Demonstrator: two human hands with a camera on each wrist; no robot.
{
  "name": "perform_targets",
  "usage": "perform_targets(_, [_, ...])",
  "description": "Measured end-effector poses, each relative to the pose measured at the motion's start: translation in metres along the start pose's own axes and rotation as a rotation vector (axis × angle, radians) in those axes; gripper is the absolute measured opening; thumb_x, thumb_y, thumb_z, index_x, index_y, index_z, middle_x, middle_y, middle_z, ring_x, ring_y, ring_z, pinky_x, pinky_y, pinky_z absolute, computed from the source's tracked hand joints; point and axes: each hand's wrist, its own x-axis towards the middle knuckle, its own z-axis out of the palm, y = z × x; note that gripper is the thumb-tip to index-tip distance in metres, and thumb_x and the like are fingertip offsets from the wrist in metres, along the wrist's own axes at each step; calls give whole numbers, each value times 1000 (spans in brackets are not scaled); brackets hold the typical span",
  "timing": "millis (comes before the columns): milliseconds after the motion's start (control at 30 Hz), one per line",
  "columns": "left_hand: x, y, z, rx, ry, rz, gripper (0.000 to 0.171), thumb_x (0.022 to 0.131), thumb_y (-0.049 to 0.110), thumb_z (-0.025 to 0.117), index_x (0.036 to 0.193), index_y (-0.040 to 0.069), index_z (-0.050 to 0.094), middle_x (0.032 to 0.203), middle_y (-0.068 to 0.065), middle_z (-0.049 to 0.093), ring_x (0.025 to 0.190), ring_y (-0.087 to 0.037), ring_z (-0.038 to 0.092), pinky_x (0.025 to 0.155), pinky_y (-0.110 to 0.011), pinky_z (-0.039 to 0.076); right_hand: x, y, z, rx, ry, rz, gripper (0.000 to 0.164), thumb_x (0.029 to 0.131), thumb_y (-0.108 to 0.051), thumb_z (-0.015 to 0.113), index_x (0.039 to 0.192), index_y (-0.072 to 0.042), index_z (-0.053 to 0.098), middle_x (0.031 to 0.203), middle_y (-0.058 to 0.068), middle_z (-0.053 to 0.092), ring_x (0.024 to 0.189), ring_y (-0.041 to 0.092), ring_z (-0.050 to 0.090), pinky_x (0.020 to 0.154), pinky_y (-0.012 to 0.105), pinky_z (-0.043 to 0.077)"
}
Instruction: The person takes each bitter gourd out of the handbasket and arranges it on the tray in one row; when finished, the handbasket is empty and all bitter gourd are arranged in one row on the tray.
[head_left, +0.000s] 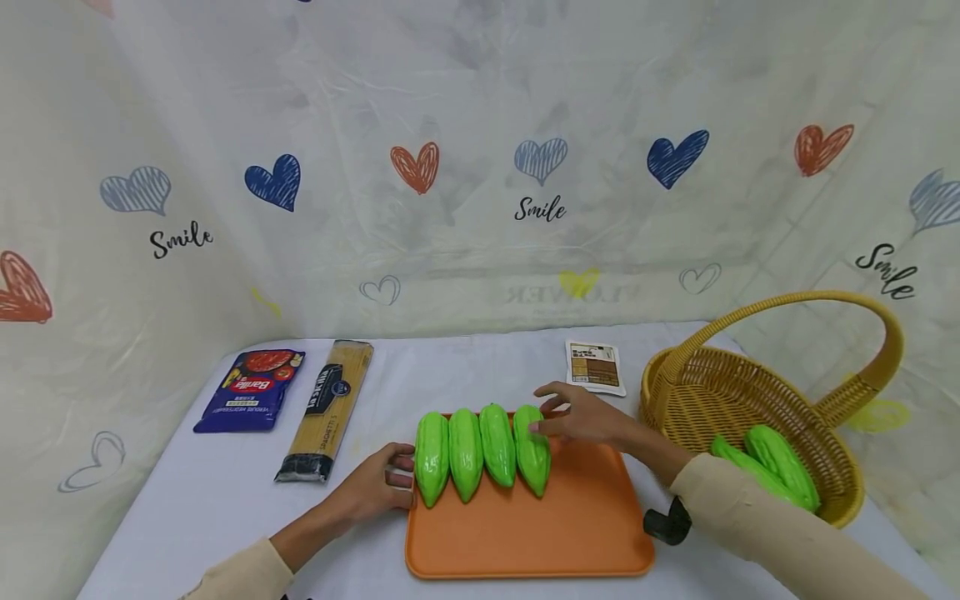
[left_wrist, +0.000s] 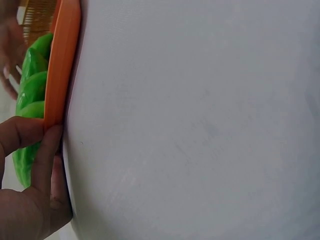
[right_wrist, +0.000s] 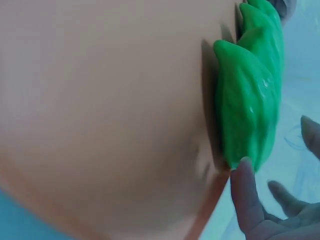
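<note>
Several glossy green ridged gourds [head_left: 465, 458] lie side by side along the back left of an orange tray [head_left: 525, 542]. My left hand [head_left: 378, 483] grips the tray's left rim, beside the leftmost gourd. In the left wrist view its fingers [left_wrist: 44, 155] bend against the rim and reach close to the gourds. At the tray's back edge, my right hand [head_left: 581, 414] is spread over the rightmost gourd [head_left: 533, 458]. The right wrist view has one fingertip [right_wrist: 245, 162] right at that gourd's end, with the other fingers apart and holding nothing.
A wicker basket [head_left: 750, 367] with a tall handle stands at the right, with green gourds [head_left: 780, 467] inside. A small white-and-brown packet [head_left: 595, 367] lies behind the tray. At the left are a spaghetti pack [head_left: 326, 412] and a blue Barilla pouch [head_left: 251, 392].
</note>
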Motion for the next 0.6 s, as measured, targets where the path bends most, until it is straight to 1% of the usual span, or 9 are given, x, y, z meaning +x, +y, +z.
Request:
perform_targets(100, [1, 0, 0, -1, -1, -2, 81, 73, 5, 81, 144, -3, 43, 124, -14, 56, 106, -22, 63, 85, -35, 61, -6, 0, -8, 19, -26, -45, 69, 90, -33, 73, 146, -3, 45, 139, 26, 53, 122, 38, 59, 83, 46, 61])
perform_targets(200, [0, 1, 0, 0, 1, -11, 81, 73, 4, 81, 144, -3, 43, 124, -14, 56, 106, -22, 63, 84, -35, 61, -14, 0, -18, 8, -47, -111, 63, 93, -30, 70, 144, -3, 46, 138, 28, 53, 117, 36, 63, 81, 47, 61])
perform_targets(300, [0, 1, 0, 2, 2, -14, 81, 73, 4, 81, 143, -3, 43, 124, -14, 56, 105, -22, 63, 84, -35, 61, -25, -1, -28, -21, -62, -180, 56, 94, -27, 69, 141, -3, 50, 134, 26, 56, 110, 31, 66, 80, 44, 61])
perform_targets(433, [0, 1, 1, 2, -1, -7, 81, 73, 4, 81, 143, -3, 43, 124, -14, 56, 105, -22, 63, 84, -35, 61, -43, -4, -41, -61, -91, -256, 49, 95, -24, 69, 138, -6, 54, 131, 23, 58, 110, 27, 65, 83, 36, 60])
perform_targets(533, [0, 1, 1, 2, -1, -5, 80, 73, 4, 81, 143, -3, 43, 124, -14, 56, 105, -22, 63, 84, -35, 61, -56, -6, -51, -54, -129, -266, 47, 95, -21, 68, 138, -6, 54, 131, 22, 58, 108, 24, 65, 83, 34, 60])
perform_targets(600, [0, 0, 1, 1, 0, -6, 80, 73, 4, 81, 143, -3, 43, 124, -14, 56, 105, -22, 63, 84, -35, 61, -64, -5, -57, -26, -164, -252, 46, 96, -19, 67, 138, -4, 53, 132, 23, 57, 107, 24, 65, 82, 37, 60])
